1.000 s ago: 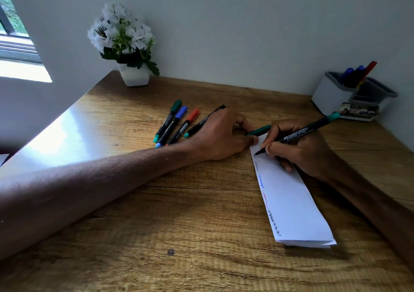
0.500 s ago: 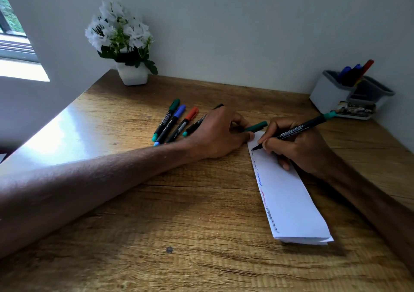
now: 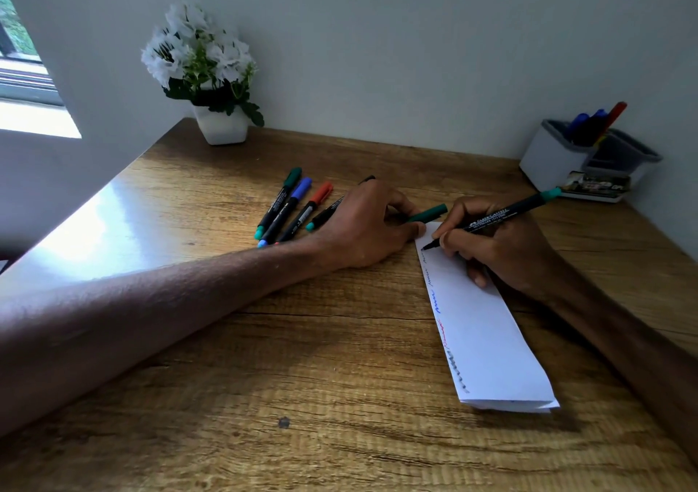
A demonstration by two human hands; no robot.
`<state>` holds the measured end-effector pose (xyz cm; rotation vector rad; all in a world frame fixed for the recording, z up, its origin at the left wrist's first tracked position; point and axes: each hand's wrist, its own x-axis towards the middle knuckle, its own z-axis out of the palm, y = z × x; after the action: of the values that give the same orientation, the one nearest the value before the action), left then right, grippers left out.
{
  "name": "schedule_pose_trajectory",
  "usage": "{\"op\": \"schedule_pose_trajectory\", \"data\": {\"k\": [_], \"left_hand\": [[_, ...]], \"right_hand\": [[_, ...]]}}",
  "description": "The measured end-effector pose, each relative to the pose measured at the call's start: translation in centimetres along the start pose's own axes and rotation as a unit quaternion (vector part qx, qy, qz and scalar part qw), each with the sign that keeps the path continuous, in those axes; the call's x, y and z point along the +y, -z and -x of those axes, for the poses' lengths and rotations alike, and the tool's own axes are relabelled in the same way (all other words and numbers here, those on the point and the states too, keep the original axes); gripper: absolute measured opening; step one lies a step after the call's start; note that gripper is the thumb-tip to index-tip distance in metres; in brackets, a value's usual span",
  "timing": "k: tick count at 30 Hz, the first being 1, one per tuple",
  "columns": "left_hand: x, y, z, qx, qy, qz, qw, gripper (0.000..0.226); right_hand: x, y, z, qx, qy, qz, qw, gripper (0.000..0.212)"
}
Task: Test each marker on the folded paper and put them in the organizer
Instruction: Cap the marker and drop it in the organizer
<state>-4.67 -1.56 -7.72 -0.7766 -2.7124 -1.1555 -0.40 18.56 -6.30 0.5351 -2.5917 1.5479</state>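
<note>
A folded white paper [image 3: 487,333] lies on the wooden desk with black, red and blue squiggles down its left edge. My right hand [image 3: 502,246] grips an uncapped black marker with a green end [image 3: 502,214], its tip touching the paper's top left corner. My left hand [image 3: 366,223] rests at that corner and pinches the green cap [image 3: 428,214]. Left of it lie a green-capped marker [image 3: 281,199], a blue-capped marker [image 3: 291,208], a red-capped marker [image 3: 308,210] and a black marker [image 3: 328,212] partly under my hand. The grey-and-white organizer [image 3: 559,161] stands far right, holding several markers.
A white pot of white flowers [image 3: 215,76] stands at the desk's back left corner. The wall runs along the back and right. A window [image 3: 22,68] is at the far left. The desk [image 3: 264,397] stretches toward me in front.
The marker tip has slid up the paper's left edge to its top corner. My left hand and the loose markers have stayed in place.
</note>
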Motion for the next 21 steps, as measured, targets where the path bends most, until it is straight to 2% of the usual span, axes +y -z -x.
{"op": "schedule_pose_trajectory", "data": {"k": [13, 18, 21], "left_hand": [[0.2, 0.1, 0.0, -0.007, 0.010, 0.000, 1.000, 0.021], [0.3, 0.2, 0.1, 0.014, 0.026, 0.006, 1.000, 0.021], [0.3, 0.3, 0.2, 0.034, 0.044, 0.020, 0.998, 0.018]], "right_hand": [[-0.2, -0.1, 0.0, 0.009, -0.019, -0.005, 1.000, 0.006], [-0.3, 0.7, 0.0, 0.046, -0.039, -0.119, 0.991, 0.010], [-0.8, 1.6, 0.0, 0.070, -0.023, -0.199, 0.977, 0.006]]}}
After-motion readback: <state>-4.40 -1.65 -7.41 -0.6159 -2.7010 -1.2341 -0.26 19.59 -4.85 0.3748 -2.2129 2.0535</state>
